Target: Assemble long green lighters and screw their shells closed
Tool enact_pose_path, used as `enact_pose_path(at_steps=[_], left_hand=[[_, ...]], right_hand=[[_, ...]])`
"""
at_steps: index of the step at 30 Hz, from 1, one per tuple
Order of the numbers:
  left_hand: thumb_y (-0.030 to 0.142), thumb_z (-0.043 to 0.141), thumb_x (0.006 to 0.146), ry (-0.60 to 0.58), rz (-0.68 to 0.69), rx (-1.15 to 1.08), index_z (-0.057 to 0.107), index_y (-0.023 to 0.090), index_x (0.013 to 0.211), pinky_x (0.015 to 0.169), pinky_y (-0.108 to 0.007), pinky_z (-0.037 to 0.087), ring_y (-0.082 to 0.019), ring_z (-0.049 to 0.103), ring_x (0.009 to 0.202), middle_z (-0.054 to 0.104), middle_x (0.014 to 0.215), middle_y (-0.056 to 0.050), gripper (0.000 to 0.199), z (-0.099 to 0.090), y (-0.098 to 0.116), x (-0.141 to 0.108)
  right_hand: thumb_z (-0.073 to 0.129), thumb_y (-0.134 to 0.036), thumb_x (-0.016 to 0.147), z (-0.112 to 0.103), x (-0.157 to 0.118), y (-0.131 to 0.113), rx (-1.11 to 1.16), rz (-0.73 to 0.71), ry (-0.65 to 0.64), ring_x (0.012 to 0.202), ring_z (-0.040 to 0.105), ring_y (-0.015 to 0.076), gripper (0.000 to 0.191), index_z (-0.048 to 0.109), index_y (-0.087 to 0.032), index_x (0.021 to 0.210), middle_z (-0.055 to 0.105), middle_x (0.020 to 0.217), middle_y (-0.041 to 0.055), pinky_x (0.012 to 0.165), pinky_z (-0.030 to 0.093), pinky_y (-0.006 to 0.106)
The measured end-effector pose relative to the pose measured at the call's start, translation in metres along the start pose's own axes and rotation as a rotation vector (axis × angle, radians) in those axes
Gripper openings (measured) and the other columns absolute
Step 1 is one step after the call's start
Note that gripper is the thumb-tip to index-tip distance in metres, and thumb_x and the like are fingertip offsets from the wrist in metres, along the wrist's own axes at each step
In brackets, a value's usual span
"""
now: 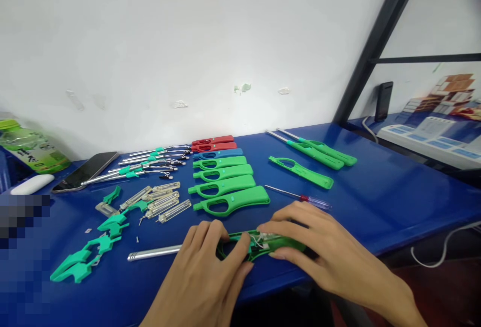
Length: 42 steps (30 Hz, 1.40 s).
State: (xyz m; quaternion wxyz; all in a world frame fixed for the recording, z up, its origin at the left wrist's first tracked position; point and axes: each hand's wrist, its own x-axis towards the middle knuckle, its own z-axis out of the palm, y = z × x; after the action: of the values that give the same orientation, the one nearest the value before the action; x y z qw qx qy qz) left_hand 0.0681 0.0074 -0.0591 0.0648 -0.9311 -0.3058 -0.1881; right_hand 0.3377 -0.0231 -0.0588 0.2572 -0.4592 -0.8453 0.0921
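An opened green long-reach lighter (278, 243) lies near the table's front edge, its inner parts and white wires exposed. My left hand (205, 269) grips its front part around the trigger opening, with the thumb and fingers closed over it. Leftward from that hand sticks out the silver metal tube (154, 253). My right hand (311, 247) holds the handle end, fingertips at the wires and a clear part inside the shell. Its fingers partly cover the shell. Just beyond the right hand lies a screwdriver (315, 202) with a purple clear handle.
Several green half shells (236, 197), with blue (221, 153) and red (218, 146) ones, lie in a row. Leftward are metal tubes with wires (150, 159), clear fuel tanks (175, 211), teal triggers (75, 264), a phone (86, 172) and a bottle (33, 149). Lighters (319, 152) lie at right.
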Motion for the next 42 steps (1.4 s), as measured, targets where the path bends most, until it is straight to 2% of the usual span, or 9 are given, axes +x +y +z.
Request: enact_pose_path(at_steps=[4,8,12,17,20,23,26,31,42], left_hand=[[0.024,0.054,0.108,-0.003,-0.001,-0.003,0.062,0.023,0.140,0.078,-0.042,0.059,-0.025,0.060,0.092,0.061,0.106,-0.009,0.033,0.002,-0.001,0.000],[0.025,0.054,0.108,0.037,0.002,0.006,0.061,0.024,0.141,0.081,-0.043,0.059,-0.026,0.062,0.094,0.062,0.107,-0.009,0.034,0.003,-0.001,0.001],[0.026,0.052,0.109,0.061,0.010,0.014,0.061,0.024,0.143,0.083,-0.044,0.060,-0.027,0.064,0.097,0.065,0.110,-0.009,0.035,0.006,-0.004,-0.003],[0.030,0.050,0.112,0.093,0.050,0.050,0.057,0.021,0.149,0.088,-0.043,0.059,-0.028,0.067,0.104,0.070,0.118,-0.010,0.039,0.014,-0.008,-0.008],[0.032,0.051,0.112,0.160,0.017,0.046,0.060,0.020,0.144,0.088,-0.041,0.060,-0.026,0.068,0.101,0.070,0.113,-0.008,0.035,0.015,-0.007,-0.007],[0.033,0.050,0.113,0.205,-0.013,0.034,0.061,0.020,0.140,0.086,-0.041,0.061,-0.025,0.070,0.097,0.070,0.109,-0.007,0.032,0.015,-0.004,-0.006],[0.037,0.051,0.113,0.222,-0.029,0.040,0.061,0.022,0.139,0.085,-0.040,0.062,-0.025,0.071,0.099,0.071,0.110,-0.007,0.032,0.018,-0.005,-0.008],[0.045,0.054,0.112,0.238,-0.039,0.044,0.062,0.025,0.139,0.088,-0.039,0.065,-0.025,0.073,0.104,0.073,0.115,-0.006,0.035,0.022,-0.009,-0.012],[0.048,0.056,0.110,0.249,-0.066,0.040,0.060,0.025,0.141,0.090,-0.043,0.068,-0.027,0.075,0.109,0.072,0.123,-0.009,0.039,0.023,-0.009,-0.012]], right_hand=[[0.066,-0.041,0.107,0.003,-0.002,-0.002,-0.038,0.019,0.089,0.116,0.072,0.0238,0.028,0.069,-0.036,0.134,0.074,0.125,0.0033,0.106,0.055,0.043],[0.061,-0.031,0.109,-0.002,-0.003,0.003,-0.063,0.001,0.322,0.107,0.074,0.0226,0.017,0.073,-0.031,0.121,0.077,0.115,0.0045,0.097,0.057,0.040],[0.061,-0.034,0.109,-0.021,-0.005,0.034,-0.237,0.212,0.557,0.108,0.076,0.0243,0.016,0.075,-0.028,0.111,0.080,0.113,0.0046,0.097,0.058,0.039],[0.066,-0.046,0.104,-0.034,-0.008,0.081,-0.356,0.371,0.457,0.116,0.076,0.0372,0.035,0.075,-0.024,0.129,0.081,0.124,0.0107,0.098,0.060,0.054],[0.067,-0.048,0.103,-0.028,-0.007,0.091,-0.386,0.399,0.388,0.115,0.077,0.0372,0.038,0.077,-0.025,0.130,0.083,0.122,0.0102,0.095,0.061,0.053],[0.064,-0.046,0.105,-0.024,-0.008,0.091,-0.397,0.404,0.378,0.105,0.081,0.0326,0.034,0.076,-0.027,0.129,0.084,0.119,0.0079,0.088,0.063,0.046],[0.064,-0.046,0.105,-0.024,-0.011,0.090,-0.410,0.396,0.416,0.101,0.081,0.0328,0.036,0.073,-0.027,0.134,0.083,0.118,0.0080,0.085,0.064,0.047],[0.064,-0.047,0.106,-0.025,-0.014,0.083,-0.407,0.297,0.506,0.114,0.078,0.0326,0.038,0.067,-0.028,0.139,0.080,0.129,0.0076,0.095,0.063,0.049],[0.076,-0.034,0.102,-0.027,-0.012,0.062,-0.339,0.078,0.595,0.118,0.078,0.0225,0.043,0.062,-0.028,0.142,0.081,0.127,0.0036,0.106,0.060,0.036]])
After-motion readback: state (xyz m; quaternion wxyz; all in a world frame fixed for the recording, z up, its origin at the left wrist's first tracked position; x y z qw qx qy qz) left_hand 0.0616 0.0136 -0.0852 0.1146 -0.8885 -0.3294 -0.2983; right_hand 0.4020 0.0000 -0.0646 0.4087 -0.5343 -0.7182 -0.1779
